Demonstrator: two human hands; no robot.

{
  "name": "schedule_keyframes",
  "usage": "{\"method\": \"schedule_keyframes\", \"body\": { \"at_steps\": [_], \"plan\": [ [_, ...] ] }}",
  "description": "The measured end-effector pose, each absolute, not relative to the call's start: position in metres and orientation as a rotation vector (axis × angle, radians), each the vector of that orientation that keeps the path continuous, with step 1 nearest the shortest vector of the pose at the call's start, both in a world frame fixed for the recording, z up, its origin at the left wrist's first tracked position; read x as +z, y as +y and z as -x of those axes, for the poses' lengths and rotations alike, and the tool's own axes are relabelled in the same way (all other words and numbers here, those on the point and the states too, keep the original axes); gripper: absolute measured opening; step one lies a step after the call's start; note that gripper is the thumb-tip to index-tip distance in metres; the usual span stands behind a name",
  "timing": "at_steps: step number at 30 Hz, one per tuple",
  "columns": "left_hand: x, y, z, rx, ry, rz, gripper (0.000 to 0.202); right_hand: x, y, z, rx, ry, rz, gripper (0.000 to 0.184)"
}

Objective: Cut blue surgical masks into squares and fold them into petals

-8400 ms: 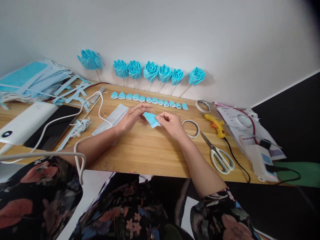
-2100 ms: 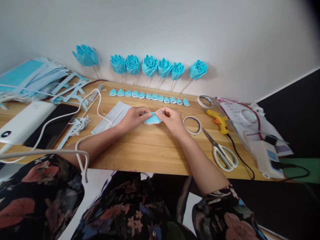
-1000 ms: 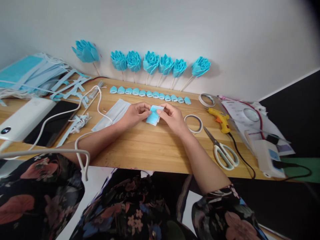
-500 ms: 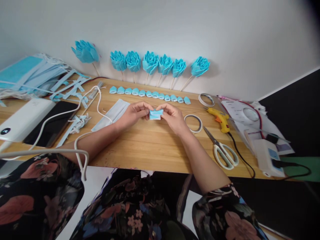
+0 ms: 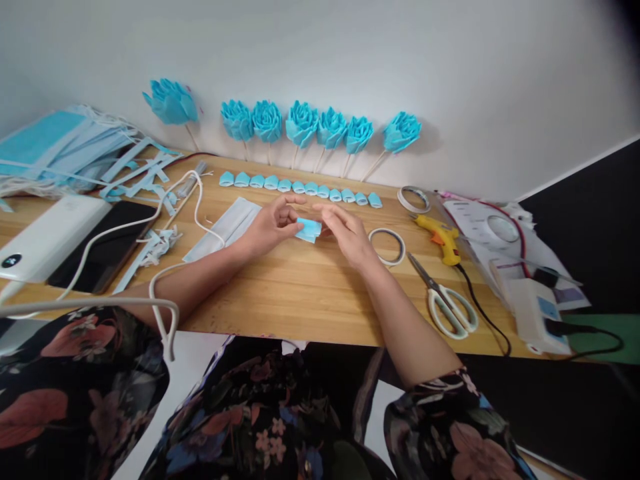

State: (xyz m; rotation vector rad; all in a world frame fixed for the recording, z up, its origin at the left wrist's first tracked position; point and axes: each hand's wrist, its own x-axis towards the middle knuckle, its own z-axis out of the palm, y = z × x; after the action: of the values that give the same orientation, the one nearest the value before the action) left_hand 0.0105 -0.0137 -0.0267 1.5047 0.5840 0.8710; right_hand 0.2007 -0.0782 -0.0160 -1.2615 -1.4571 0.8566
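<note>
A small folded piece of light-blue mask fabric (image 5: 309,230) is pinched between the thumb and fingers of my left hand (image 5: 270,227), above the middle of the table. At its right edge hovers my right hand (image 5: 349,235), fingers stretched out and slightly curved; whether a fingertip touches the fabric I cannot tell. Beyond both hands runs a row of several small folded blue petals (image 5: 284,185). A flat pleated face mask (image 5: 225,228) lies beside my left forearm.
Several blue fabric roses (image 5: 301,125) on sticks lean against the wall. To the right are tape rolls (image 5: 387,230), a yellow glue gun (image 5: 445,241) and scissors (image 5: 449,308). On the left are stacked masks (image 5: 60,150), a white power bank (image 5: 53,237), a dark phone (image 5: 103,247) and a looping cable (image 5: 117,230).
My right hand's fingers have come off their pinch and straightened. The blue piece has shifted slightly left and tilted, staying in my left hand, whose forefinger has lifted.
</note>
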Motion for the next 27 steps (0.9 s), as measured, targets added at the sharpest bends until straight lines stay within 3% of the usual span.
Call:
{"method": "schedule_keyframes", "body": {
  "at_steps": [11,20,27],
  "plan": [
    [-0.0250,-0.0221,-0.0135,0.913,0.564,-1.817,0.041,-0.0097,-0.0799,-0.1946,0.783,-1.701,1.405,0.019],
    [-0.0250,-0.0169,-0.0122,0.865,0.519,-1.550,0.055,-0.0141,-0.0774,-0.1956,0.873,-1.519,1.294,0.023],
    [-0.0271,-0.0168,-0.0124,0.900,0.586,-1.587,0.055,-0.0142,-0.0796,-0.1973,0.938,-1.560,1.323,0.031]
  ]
}}
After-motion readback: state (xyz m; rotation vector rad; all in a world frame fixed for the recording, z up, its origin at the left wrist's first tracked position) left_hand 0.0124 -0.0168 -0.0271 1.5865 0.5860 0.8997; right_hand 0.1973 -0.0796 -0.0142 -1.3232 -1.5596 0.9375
